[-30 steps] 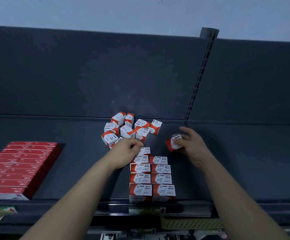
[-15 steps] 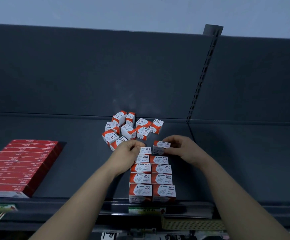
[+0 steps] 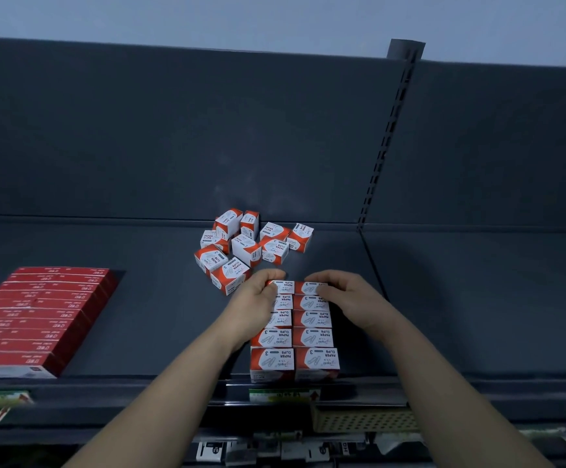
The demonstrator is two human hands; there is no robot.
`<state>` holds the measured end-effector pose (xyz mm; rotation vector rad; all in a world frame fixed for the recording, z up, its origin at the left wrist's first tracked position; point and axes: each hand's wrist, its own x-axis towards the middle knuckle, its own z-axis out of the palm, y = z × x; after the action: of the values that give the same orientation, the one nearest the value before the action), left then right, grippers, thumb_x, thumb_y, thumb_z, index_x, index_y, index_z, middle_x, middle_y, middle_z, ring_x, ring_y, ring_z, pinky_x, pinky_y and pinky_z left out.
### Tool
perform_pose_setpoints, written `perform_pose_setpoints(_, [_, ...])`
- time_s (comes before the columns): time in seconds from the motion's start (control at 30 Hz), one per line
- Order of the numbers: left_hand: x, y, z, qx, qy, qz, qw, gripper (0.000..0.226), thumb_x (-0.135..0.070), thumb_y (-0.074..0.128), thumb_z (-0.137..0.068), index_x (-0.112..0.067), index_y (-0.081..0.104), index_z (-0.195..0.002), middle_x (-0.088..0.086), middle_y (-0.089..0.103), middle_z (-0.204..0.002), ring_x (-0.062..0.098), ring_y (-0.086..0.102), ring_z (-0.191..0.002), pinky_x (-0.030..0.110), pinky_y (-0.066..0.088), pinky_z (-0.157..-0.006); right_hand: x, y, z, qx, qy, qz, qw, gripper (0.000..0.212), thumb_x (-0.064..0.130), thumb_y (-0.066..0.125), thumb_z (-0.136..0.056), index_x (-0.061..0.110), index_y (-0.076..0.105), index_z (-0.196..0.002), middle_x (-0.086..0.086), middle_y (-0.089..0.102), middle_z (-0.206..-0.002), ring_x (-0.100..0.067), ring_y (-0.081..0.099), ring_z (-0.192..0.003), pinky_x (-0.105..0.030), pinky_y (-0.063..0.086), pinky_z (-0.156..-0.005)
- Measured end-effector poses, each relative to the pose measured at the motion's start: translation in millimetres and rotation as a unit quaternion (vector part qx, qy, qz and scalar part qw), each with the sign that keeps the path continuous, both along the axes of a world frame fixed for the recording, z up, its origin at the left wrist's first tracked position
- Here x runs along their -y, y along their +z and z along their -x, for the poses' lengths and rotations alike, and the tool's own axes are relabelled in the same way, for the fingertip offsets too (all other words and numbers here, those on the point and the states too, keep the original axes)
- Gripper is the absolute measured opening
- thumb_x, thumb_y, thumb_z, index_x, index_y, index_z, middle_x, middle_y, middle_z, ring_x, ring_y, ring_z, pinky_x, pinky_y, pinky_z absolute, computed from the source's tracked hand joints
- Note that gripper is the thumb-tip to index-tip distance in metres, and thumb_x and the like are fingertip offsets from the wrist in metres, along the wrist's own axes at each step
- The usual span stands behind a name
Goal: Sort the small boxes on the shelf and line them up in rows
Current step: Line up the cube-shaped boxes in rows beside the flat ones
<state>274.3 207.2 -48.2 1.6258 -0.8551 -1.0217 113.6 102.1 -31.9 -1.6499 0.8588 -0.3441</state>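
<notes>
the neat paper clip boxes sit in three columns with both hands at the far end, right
Not three: the head view shows two columns of neat boxes. The left hand and right hand are at the far end.

1. Partly hidden under the left hand [image 3: 258, 305]: far left box [image 3: 284, 286] and left ends of the two boxes just nearer.
2. Right end of the far right box [image 3: 308, 288] covered by the right hand [image 3: 346, 295].
3. Red packs [image 3: 38, 315] cut off by the left edge; print too small to read.
4. Shelf-edge labels [image 3: 283, 395] blurred, unreadable.
5. In the loose pile [image 3: 251, 246], far boxes partly hidden behind nearer ones.
</notes>
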Motion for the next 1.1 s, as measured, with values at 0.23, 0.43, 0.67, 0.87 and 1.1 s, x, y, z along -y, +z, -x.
perform_pose_setpoints(0.23, [-6, 16, -23, 0.253, 0.090, 0.046, 0.962, 0.027, -0.024, 0.046, -0.099, -0.019, 0.059, -0.122, -0.005, 0.060, -0.116, 0.010, 0.057, -0.101, 0.023, 0.044, -0.081, 10, 8, -4, -0.026, -0.032, 0.061, 0.997, 0.024, 0.019, 0.051, -0.096, 0.024, 0.064, -0.116, 0.009, 0.064, -0.114, -0.006, 0.059, -0.103, -0.019, 0.046, -0.082])
perform_pose_setpoints(0.43, [-9, 11, -61, 0.485, 0.080, -0.087, 0.866, 0.031, -0.030, 0.053, -0.094, -0.010, 0.063, -0.116, 0.009, 0.053, -0.122, 0.026, 0.048, -0.111, 0.031, 0.041, -0.083, 30, 20, -31, -0.077, 0.000, 0.144, 0.987, 0.028, 0.020, 0.048, -0.098, 0.024, 0.063, -0.121, 0.011, 0.056, -0.124, -0.005, 0.050, -0.112, -0.021, 0.036, -0.089])
perform_pose_setpoints(0.67, [-4, 16, -68, 0.477, 0.031, -0.110, 0.872, 0.032, -0.024, 0.051, -0.093, -0.016, 0.056, -0.124, 0.006, 0.053, -0.126, 0.024, 0.046, -0.117, 0.034, 0.043, -0.093, 40, 25, -77, -0.125, 0.058, 0.179, 0.974, 0.030, 0.019, 0.061, -0.090, 0.014, 0.062, -0.120, 0.004, 0.063, -0.094, -0.016, 0.060, -0.092, -0.022, 0.045, -0.076])
perform_pose_setpoints(0.87, [-9, 21, -73, 0.462, -0.008, -0.167, 0.871, 0.053, -0.033, 0.065, -0.083, -0.026, 0.048, -0.133, 0.003, 0.044, -0.133, 0.025, 0.033, -0.123, 0.030, 0.033, -0.098, 55, 10, -100, -0.145, 0.030, 0.193, 0.970, 0.044, 0.021, 0.079, -0.074, 0.017, 0.057, -0.112, 0.009, 0.058, -0.082, -0.011, 0.058, -0.082, -0.027, 0.045, -0.074])
perform_pose_setpoints(1.1, [-13, 27, -71, 0.315, 0.045, -0.043, 0.947, 0.035, -0.026, 0.075, -0.077, -0.027, 0.052, -0.104, -0.013, 0.062, -0.102, 0.008, 0.061, -0.092, 0.024, 0.049, -0.073, 58, 16, -78, -0.024, -0.040, 0.055, 0.997, 0.027, 0.005, 0.073, -0.077, 0.013, 0.064, -0.101, -0.004, 0.067, -0.092, -0.015, 0.065, -0.083, -0.028, 0.055, -0.072])
